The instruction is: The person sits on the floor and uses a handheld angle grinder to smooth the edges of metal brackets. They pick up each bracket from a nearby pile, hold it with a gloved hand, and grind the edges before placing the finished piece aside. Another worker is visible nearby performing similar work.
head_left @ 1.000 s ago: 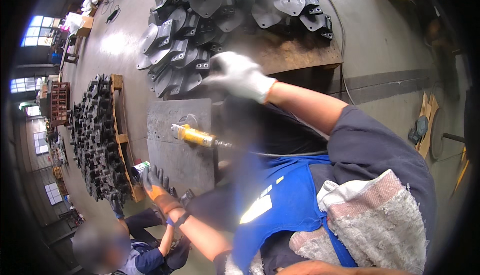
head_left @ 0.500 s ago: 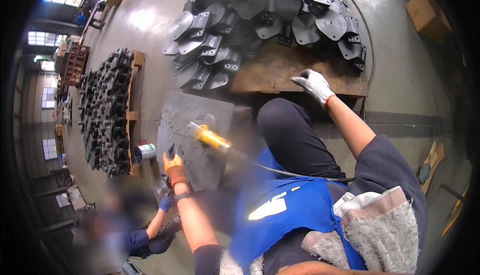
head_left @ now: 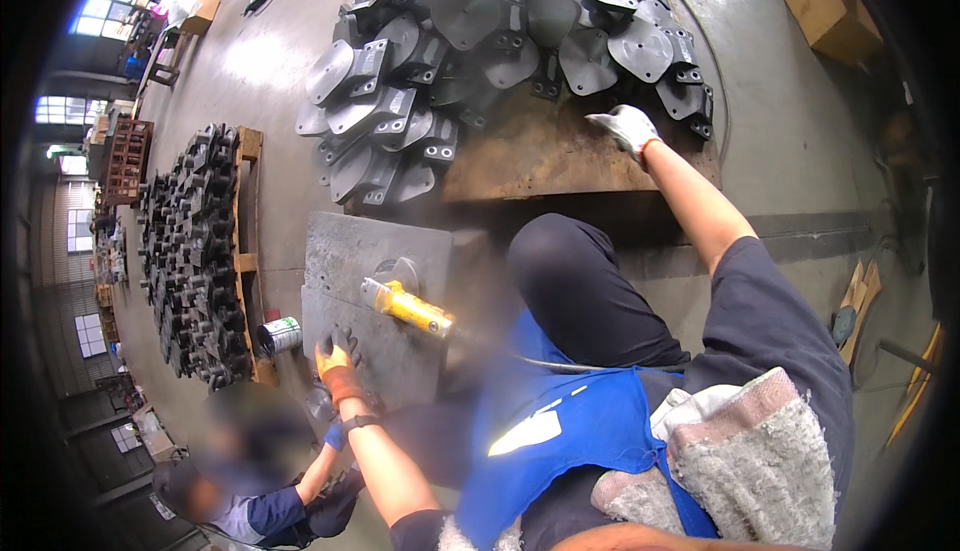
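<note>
My right hand [head_left: 625,129], in a white glove, lies flat with its fingers apart on a rusty brown board [head_left: 560,156], holding nothing. It rests at the near edge of a heap of grey cast metal parts [head_left: 480,41]. My left hand [head_left: 338,354], in an orange and grey glove, presses with spread fingers on the near edge of a grey steel plate [head_left: 360,251]. A yellow angle grinder [head_left: 408,308] lies on that plate just right of my left hand, and neither hand touches it.
A co-worker in blue sleeves [head_left: 262,506] crouches at the lower left, a hand close to my left forearm. A small tin can [head_left: 279,335] stands left of the plate. A pallet of dark metal parts [head_left: 190,251] runs along the left. A cardboard box [head_left: 830,9] sits far right.
My right hand has moved rightward from the left part of the heap to the board's right end. My left hand has settled on the plate's near edge beside the grinder.
</note>
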`<state>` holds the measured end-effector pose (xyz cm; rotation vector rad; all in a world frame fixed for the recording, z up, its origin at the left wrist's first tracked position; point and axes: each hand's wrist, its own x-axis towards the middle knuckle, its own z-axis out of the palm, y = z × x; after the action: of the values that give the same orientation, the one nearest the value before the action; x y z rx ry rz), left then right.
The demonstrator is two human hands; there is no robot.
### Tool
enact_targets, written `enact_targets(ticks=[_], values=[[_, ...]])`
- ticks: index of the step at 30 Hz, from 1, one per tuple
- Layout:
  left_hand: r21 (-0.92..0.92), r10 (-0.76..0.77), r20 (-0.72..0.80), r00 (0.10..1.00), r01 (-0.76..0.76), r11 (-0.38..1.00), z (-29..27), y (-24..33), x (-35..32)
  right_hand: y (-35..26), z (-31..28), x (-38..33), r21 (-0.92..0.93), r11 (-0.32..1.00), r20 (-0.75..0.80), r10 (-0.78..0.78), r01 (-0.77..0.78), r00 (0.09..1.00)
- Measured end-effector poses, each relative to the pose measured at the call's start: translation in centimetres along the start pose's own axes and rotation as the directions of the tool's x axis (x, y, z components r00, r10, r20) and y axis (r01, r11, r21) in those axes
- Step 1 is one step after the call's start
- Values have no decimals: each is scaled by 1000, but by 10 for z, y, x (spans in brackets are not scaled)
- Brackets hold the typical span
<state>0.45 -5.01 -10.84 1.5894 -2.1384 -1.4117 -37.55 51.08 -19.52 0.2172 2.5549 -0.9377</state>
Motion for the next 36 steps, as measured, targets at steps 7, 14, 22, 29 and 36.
enact_targets(ticks=[7, 14, 22, 29, 36], values=[[35, 63, 41, 997, -65, 997, 12, -13, 8, -68, -17, 40, -395, 882, -91, -314, 256, 945], [-6, -72, 3, 997, 72, 997, 7, -24, 18, -209, -32, 37, -444, 829, 111, -326, 340, 939], [28, -154, 13, 988, 154, 988, 3, -17, 23, -114, 9, 65, -470, 829, -60, -371, 302, 927], [25, -158, 33, 987, 157, 987, 4, -10, 17, 3, -51, 53, -636, 762, -260, -357, 119, 897], [23, -177, 72, 982, 176, 984, 7, -8, 31, 46, -65, 52, -652, 755, -360, -381, 62, 852]])
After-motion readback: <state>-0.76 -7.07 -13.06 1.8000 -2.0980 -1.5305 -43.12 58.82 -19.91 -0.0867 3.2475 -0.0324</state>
